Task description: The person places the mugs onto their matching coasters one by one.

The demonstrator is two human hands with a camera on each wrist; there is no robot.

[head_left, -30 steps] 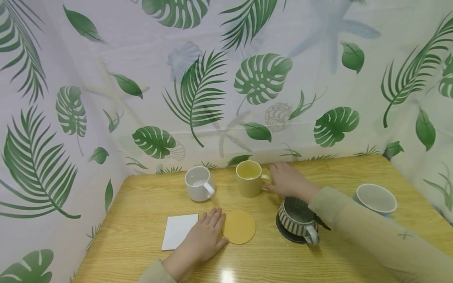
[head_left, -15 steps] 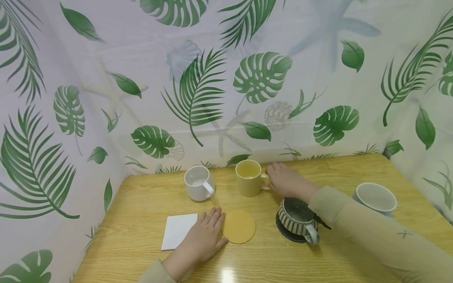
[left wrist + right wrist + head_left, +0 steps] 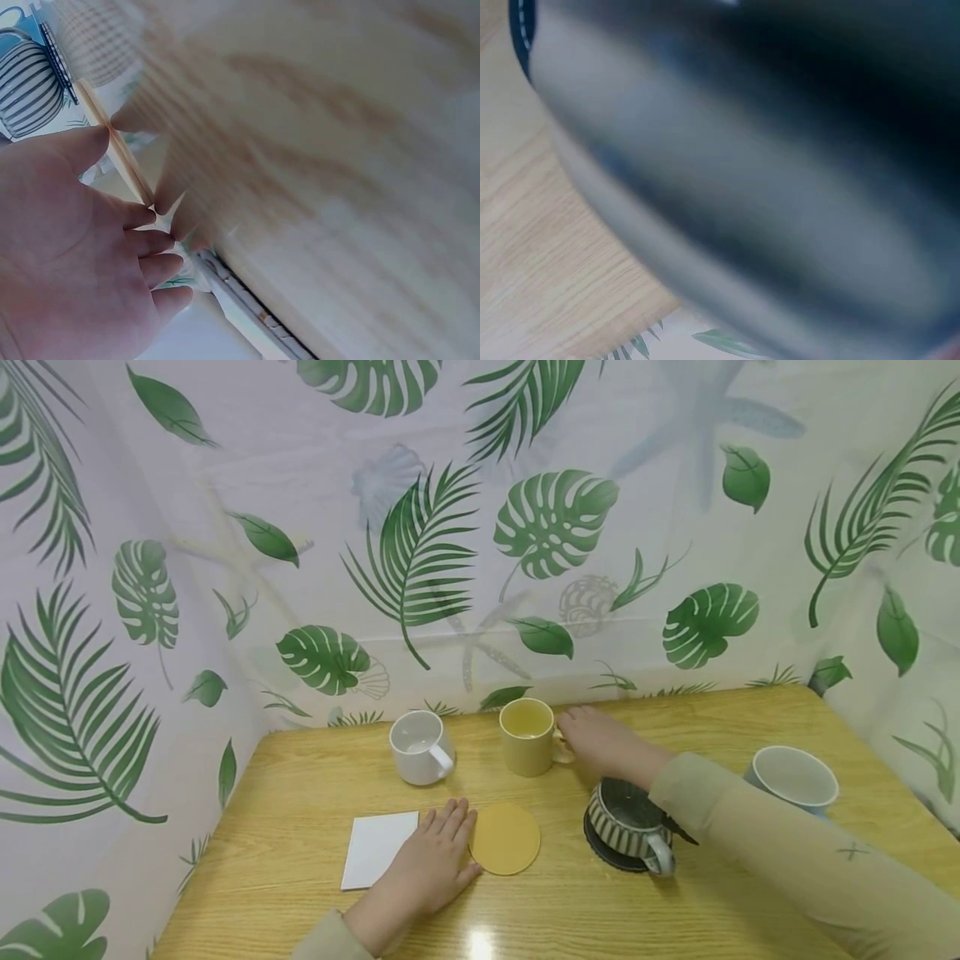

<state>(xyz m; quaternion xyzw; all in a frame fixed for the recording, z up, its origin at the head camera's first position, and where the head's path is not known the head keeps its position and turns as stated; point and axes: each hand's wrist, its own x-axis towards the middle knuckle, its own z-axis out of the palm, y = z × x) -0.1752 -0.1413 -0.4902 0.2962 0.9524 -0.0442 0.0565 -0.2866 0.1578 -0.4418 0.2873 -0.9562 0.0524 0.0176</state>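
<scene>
In the head view my left hand point(image 3: 435, 860) rests palm down with fingers spread, between a white square coaster point(image 3: 375, 847) and a yellow round coaster point(image 3: 510, 839). Its thumb and fingertips lie right at the yellow coaster's edge, which also shows thin and edge-on in the left wrist view point(image 3: 124, 154). My right hand point(image 3: 603, 739) reaches over the striped cup to a yellow mug point(image 3: 527, 756), its fingers right at the mug's handle. I cannot tell whether they curl round that handle. The mug stands upright at the back.
A white mug point(image 3: 420, 760) stands left of the yellow one. Under my right forearm, a striped cup point(image 3: 622, 831) sits on a dark round coaster point(image 3: 611, 857); it fills most of the right wrist view. A wide pale cup point(image 3: 795, 781) stands at the right, and leaf-printed cloth point(image 3: 450, 568) hangs behind.
My right hand has edged left, closer against the yellow mug's handle. My left hand, the mugs and the coasters stay where they were.
</scene>
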